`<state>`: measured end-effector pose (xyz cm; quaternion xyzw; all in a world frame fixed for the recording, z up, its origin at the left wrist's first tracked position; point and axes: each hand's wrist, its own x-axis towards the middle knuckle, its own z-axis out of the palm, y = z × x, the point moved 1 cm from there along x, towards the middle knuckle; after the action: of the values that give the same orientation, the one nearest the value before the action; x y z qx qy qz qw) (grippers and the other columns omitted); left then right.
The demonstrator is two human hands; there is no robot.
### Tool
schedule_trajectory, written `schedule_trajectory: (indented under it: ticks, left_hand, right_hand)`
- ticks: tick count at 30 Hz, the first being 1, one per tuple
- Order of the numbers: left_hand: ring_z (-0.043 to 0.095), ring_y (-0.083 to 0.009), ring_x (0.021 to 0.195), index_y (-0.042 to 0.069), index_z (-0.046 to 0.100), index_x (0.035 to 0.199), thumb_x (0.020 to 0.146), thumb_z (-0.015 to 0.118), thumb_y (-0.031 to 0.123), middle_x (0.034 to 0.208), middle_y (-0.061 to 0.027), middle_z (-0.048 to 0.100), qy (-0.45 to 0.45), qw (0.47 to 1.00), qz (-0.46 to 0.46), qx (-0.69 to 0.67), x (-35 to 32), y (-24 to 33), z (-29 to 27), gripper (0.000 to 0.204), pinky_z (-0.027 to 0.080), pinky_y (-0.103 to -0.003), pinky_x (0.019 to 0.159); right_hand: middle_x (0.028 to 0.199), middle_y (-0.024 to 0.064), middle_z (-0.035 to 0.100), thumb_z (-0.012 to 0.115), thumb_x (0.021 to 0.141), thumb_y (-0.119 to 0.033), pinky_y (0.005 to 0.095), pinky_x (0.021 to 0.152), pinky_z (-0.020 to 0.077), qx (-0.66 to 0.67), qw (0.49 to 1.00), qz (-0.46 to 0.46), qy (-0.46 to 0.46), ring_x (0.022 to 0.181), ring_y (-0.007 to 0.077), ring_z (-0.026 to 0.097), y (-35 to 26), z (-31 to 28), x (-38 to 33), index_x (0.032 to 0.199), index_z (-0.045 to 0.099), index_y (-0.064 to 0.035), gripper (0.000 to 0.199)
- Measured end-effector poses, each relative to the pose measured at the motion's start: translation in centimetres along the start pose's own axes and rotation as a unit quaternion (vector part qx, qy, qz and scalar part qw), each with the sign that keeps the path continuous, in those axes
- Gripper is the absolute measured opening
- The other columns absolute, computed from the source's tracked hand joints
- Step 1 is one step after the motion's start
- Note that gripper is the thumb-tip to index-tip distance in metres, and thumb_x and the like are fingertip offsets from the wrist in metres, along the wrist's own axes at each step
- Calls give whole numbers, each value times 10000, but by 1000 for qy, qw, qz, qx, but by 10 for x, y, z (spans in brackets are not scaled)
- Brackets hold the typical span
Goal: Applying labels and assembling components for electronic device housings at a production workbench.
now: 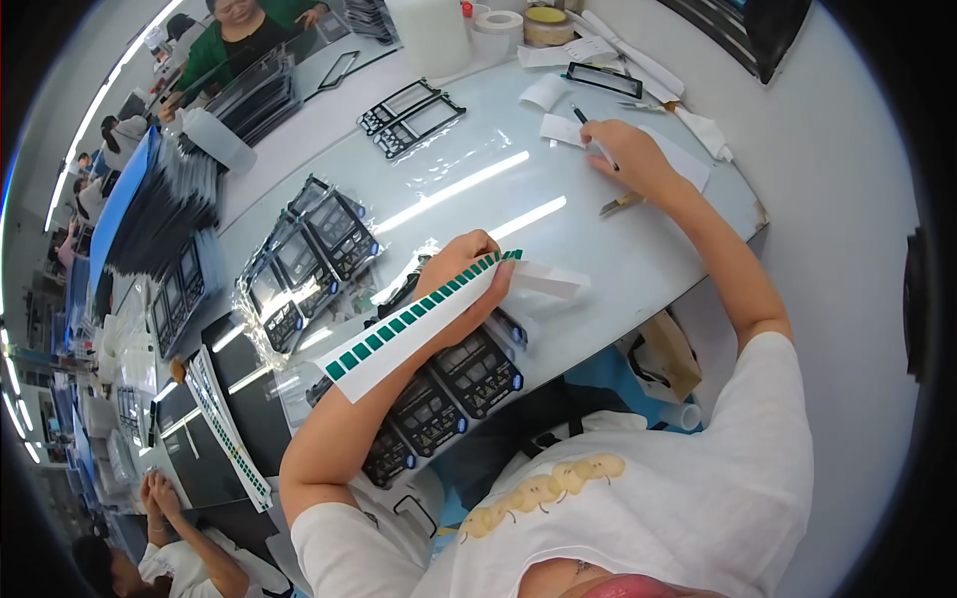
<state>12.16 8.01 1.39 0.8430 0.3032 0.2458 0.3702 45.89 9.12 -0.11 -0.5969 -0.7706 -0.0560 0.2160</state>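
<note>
- Right over the row of black panels [439, 399], my left hand [461, 274] is pinching a long white backing strip [399, 344] with small green square stickers [424, 306] running along one edge. Grip is closed on its upper end, and the rest hangs down past my forearm.
- Further back from the panels, my right hand [628, 159] is pressed down on a white paper slip [573, 132] with a thin dark pen-like tool [588, 128] under the fingers. Looks clenched around it, but I can't fully tell.
- Just near-side of that hand lies a small blade-like tool [620, 203] on the table [478, 189].
- My take for doing this well: keep the strip taut and flat so the stickers don't curl, and lift each one by its corner rather than dragging.
- Materials: the strip looks like glossy release paper, stiff enough to hold its shape. Panels are matte black plastic frames with glassy windows, some in crinkly clear bags [299, 264].
- Table is smooth, pale and shiny, with lamp streaks across it.
- Far side of the panels: empty black frames [411, 118] and tape rolls [498, 28].
</note>
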Motion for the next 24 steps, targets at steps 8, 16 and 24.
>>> schedule_trajectory:
  ticks: [8,16,24]
  left_hand:
    - [619,-381,768,1,603,932,962,632,245,827,-193,609,5,1000,15,-25,0,1,-3,247,502,-411,701]
    - [608,-273,946,103,735,1120,967,583,183,1180,-109,629,33,977,179,113,-1,-7,2,230,510,-361,797]
    - [588,-221,856,156,756,1108,908,622,111,1332,-13,635,-69,949,216,217,5,-8,17,245,540,-348,786]
  right_hand:
    - [873,142,641,659,821,13,421,769,503,-61,995,47,-65,861,341,627,17,19,26,983,600,-56,186]
    - [985,97,689,696,786,101,354,836,520,205,970,-130,-29,935,285,646,-25,-29,10,975,619,-53,256]
    - [906,62,622,676,948,-167,315,752,498,119,992,-5,-32,825,200,608,-33,-36,-4,977,629,-60,121]
